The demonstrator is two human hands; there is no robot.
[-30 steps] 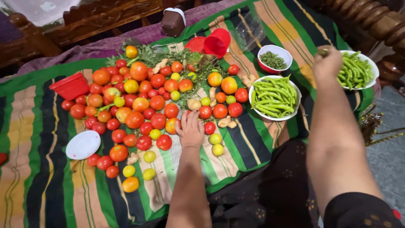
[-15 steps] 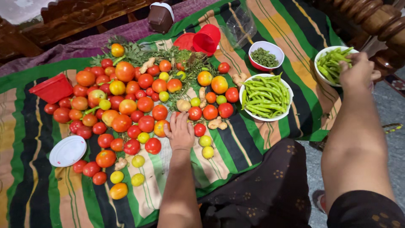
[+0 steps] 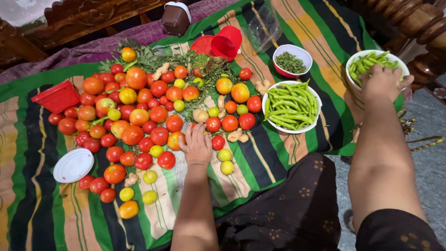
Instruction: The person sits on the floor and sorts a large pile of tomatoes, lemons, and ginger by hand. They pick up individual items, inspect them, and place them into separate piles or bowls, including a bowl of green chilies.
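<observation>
Since the earlier frame the right hand (image 3: pixel 382 82) has shifted onto the near rim of the far-right white bowl (image 3: pixel 355 65), fingers curled over the green chillies (image 3: pixel 369 62) inside; whether it grips one cannot be told. The left hand (image 3: pixel 197 145) has stayed flat and open on the striped cloth (image 3: pixel 42 153), touching an orange tomato (image 3: pixel 175 140) at the near edge of the tomato pile (image 3: pixel 134 116). The bowl sits at the cloth's far right edge, well apart from the pile. A larger chilli bowl (image 3: pixel 267 109) lies left of it, with a small red bowl (image 3: pixel 297 48) beyond.
</observation>
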